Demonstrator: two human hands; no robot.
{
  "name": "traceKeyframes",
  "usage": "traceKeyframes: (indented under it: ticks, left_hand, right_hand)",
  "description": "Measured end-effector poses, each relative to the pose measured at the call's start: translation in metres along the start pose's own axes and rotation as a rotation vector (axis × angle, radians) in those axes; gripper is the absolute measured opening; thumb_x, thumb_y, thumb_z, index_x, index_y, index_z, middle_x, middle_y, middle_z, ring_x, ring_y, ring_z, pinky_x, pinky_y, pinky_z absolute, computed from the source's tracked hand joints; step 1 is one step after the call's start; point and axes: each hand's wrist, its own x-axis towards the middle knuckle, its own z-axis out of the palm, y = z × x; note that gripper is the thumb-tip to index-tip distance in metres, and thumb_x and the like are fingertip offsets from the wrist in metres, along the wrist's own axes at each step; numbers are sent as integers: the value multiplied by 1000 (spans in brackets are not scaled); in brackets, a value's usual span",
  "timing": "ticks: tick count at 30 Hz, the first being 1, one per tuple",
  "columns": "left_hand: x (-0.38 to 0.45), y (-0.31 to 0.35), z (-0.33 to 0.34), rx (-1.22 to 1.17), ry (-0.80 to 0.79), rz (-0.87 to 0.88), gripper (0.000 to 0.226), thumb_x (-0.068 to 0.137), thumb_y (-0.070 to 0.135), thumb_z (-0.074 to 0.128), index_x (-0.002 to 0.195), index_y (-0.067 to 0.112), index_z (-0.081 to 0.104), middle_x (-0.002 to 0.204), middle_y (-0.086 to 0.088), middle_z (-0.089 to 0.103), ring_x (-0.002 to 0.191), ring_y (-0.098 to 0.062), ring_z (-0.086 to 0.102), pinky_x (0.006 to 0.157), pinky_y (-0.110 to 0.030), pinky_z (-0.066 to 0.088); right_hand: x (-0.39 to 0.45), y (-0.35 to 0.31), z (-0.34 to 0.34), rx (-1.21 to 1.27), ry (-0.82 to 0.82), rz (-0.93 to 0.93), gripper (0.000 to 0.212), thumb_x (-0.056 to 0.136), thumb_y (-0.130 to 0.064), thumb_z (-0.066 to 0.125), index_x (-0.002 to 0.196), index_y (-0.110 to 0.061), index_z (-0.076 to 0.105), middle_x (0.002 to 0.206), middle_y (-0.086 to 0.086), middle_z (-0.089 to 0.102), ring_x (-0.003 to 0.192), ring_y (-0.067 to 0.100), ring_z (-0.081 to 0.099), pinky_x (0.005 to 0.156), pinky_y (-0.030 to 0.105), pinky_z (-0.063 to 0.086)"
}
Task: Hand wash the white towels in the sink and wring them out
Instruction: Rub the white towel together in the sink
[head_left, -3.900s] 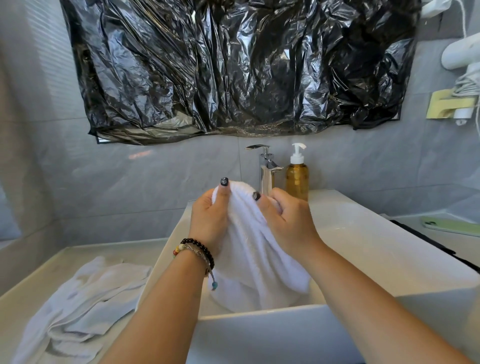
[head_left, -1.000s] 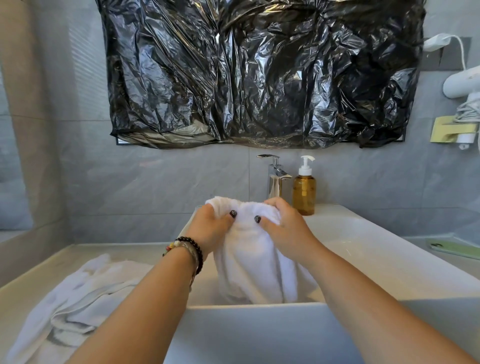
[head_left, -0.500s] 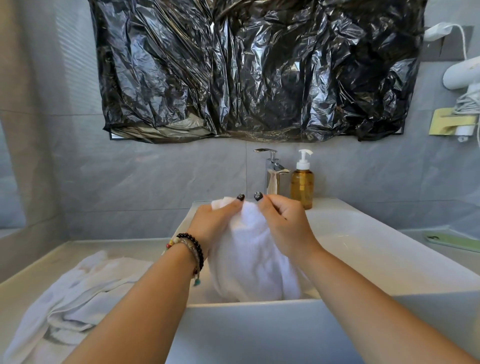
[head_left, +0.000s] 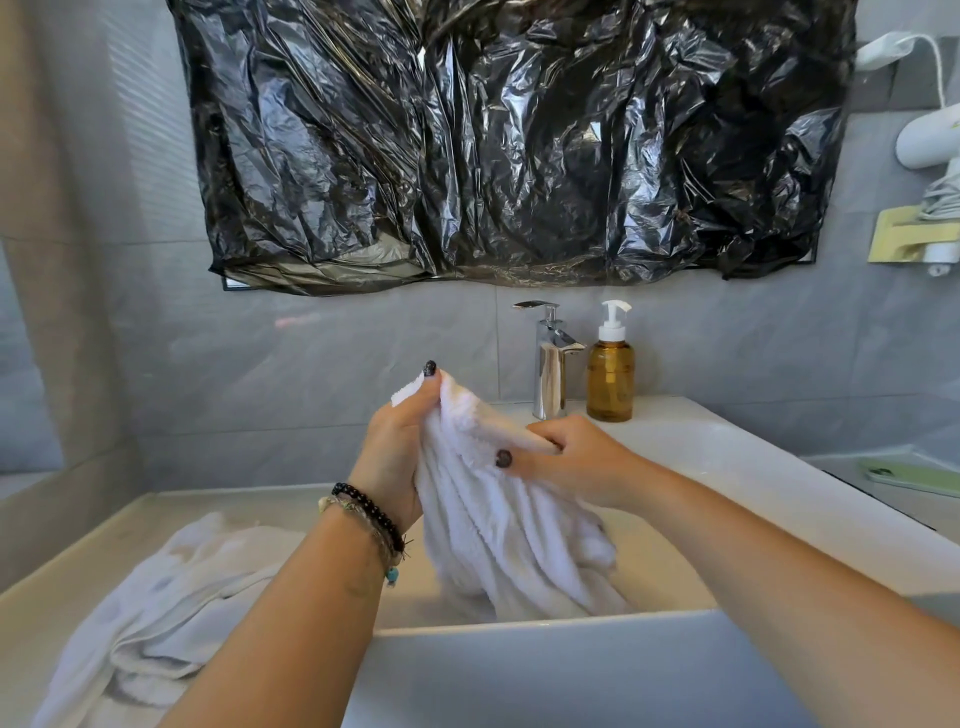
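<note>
Two bare hands hold one white terry towel (head_left: 511, 525) up over the white rectangular ceramic sink (head_left: 545, 670).

The left hand (head_left: 397, 447) grips the towel's upper edge, its fingers curled round the cloth and its thumb, dark nail up, pressed on a corner that sticks out just above. The right hand (head_left: 569, 460) pinches the same edge beside it, thumb on the near face and fingers curled behind; the rest of the towel hangs below both sets of fingers into the basin. One more heap of crumpled white towels (head_left: 156, 608) lies on the counter, well left of the left fingers. Beyond the right fingers stand one chrome tap (head_left: 549, 364) and one amber pump bottle (head_left: 610, 371). Two beaded bracelets (head_left: 371, 522) circle the left wrist.
</note>
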Motion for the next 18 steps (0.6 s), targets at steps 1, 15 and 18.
traceKeyframes:
  ticks: [1,15,18]
  left_hand:
    - [4,-3,-1,5,63,-2,32,87,44,65,81,13,62,80,-12,65,77,-27,65,81,-42,53]
    - [5,1,18,242,35,56,14,90,22,68,93,9,71,83,-6,74,76,-20,70,67,-31,58]
    - [12,7,31,188,-96,68,16,88,21,69,98,9,67,82,-5,73,70,-16,70,60,-27,57]
  right_hand:
    - [0,6,-10,-122,26,-27,44,81,-42,73,63,-6,53,58,2,42,56,7,36,56,26,24]
    - [-19,-14,-41,353,-102,-2,34,63,-31,77,91,-14,69,90,1,70,88,13,65,80,29,48]
    - [-22,-3,-34,754,-199,85,29,75,-25,60,99,-17,75,99,8,72,96,23,67,86,35,50]
